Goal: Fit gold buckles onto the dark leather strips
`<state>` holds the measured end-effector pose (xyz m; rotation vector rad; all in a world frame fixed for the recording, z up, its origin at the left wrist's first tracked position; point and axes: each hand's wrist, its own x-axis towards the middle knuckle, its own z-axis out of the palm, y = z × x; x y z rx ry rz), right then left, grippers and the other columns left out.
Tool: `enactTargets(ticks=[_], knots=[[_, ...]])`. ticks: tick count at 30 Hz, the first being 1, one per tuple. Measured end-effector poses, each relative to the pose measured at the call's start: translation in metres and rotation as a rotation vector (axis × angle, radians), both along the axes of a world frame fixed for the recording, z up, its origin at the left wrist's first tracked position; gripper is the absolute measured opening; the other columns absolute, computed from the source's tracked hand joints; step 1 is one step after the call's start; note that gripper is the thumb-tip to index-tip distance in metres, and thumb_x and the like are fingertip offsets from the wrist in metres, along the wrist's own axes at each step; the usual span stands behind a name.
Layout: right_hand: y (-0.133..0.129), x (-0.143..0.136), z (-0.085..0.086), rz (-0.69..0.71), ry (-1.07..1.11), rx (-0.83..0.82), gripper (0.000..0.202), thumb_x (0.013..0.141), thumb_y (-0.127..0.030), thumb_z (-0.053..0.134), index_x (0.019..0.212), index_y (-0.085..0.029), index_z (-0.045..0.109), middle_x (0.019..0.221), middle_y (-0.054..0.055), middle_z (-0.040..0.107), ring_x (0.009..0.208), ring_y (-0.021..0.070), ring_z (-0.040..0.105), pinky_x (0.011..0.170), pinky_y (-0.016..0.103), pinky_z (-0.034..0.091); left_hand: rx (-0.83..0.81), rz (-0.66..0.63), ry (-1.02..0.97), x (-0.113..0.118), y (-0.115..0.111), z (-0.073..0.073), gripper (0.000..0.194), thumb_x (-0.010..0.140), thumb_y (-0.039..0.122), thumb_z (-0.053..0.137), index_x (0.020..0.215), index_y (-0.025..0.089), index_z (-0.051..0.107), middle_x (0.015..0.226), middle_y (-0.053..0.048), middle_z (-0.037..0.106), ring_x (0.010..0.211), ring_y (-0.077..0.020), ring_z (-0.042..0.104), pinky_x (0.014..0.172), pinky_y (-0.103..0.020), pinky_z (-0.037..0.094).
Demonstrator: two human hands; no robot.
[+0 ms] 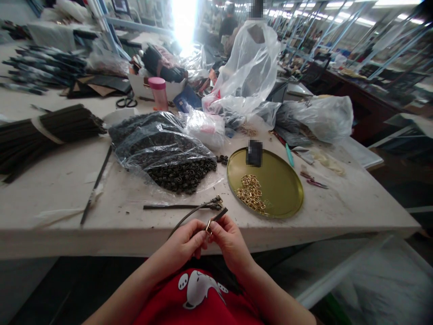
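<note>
Over the table's front edge, my left hand (pixel 191 238) and my right hand (pixel 227 234) meet with closed fingers. Between them is a small gold buckle (pixel 209 227), pinched by the left fingertips. A dark strap (pixel 220 215) pokes out above my right hand, whose thumb presses at the buckle. Whether the strap runs through the buckle is hidden by the fingers. Just beyond lie finished-looking straps (pixel 179 207) with gold buckles at their right ends. To the right, a round gold tray (pixel 284 194) holds a heap of gold buckles (pixel 251 195).
A clear plastic bag (pixel 149 135) spills small black loops (pixel 182 176). At left lies a banded bundle of dark straps (pixel 50 131). Scissors (pixel 126 101), a pink-lidded jar (pixel 158 92) and plastic bags sit farther back. A teal-handled tool (pixel 289 155) lies beyond the tray.
</note>
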<state>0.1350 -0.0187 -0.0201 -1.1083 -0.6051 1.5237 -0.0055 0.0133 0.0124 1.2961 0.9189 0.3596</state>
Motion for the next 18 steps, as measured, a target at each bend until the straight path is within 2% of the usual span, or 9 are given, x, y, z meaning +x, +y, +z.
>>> enactTargets(ticks=[6,10,13,16,18], knots=[[0.000,-0.001,0.001,0.017,0.088,-0.034,0.019,0.071,-0.031,0.065,0.080,-0.017,0.054,0.070,-0.003,0.055,0.056,0.0077,0.050,0.056,0.021,0.044,0.006,0.084,-0.012,0.002,0.001,-0.007,0.025,0.082,0.041,0.047,0.078,0.016,0.051,0.059,0.005,0.044,0.048,-0.0079,0.035,0.044,-0.017,0.029],[-0.001,0.000,-0.001,0.028,0.018,-0.010,0.019,0.072,-0.032,0.063,0.081,-0.017,0.055,0.069,-0.003,0.055,0.056,0.0083,0.051,0.057,0.022,0.044,0.019,0.123,-0.034,0.006,0.001,-0.015,0.028,0.081,0.043,0.047,0.073,0.016,0.049,0.059,0.005,0.041,0.049,-0.0080,0.034,0.046,-0.018,0.029],[-0.002,0.002,-0.004,0.023,-0.240,0.090,0.015,0.076,-0.032,0.058,0.082,-0.018,0.057,0.070,-0.001,0.056,0.063,0.0111,0.053,0.062,0.025,0.045,0.029,0.140,-0.018,0.008,0.002,-0.018,0.029,0.079,0.043,0.048,0.070,0.016,0.047,0.059,0.005,0.039,0.052,-0.0090,0.033,0.047,-0.019,0.029],[-0.001,0.009,-0.002,-0.010,-0.626,0.299,0.011,0.079,-0.028,0.056,0.085,-0.020,0.060,0.081,0.002,0.056,0.076,0.0143,0.054,0.069,0.026,0.044,0.076,0.171,0.037,0.008,0.004,-0.020,0.029,0.078,0.042,0.049,0.065,0.017,0.043,0.059,0.006,0.037,0.054,-0.0100,0.034,0.050,-0.020,0.029],[-0.001,0.014,0.002,0.008,-0.784,0.420,0.014,0.081,-0.025,0.053,0.091,-0.020,0.061,0.086,0.004,0.056,0.080,0.0154,0.054,0.072,0.027,0.044,0.108,0.189,0.067,0.007,0.005,-0.020,0.028,0.078,0.041,0.049,0.065,0.017,0.044,0.059,0.005,0.038,0.056,-0.0107,0.035,0.052,-0.021,0.030]])
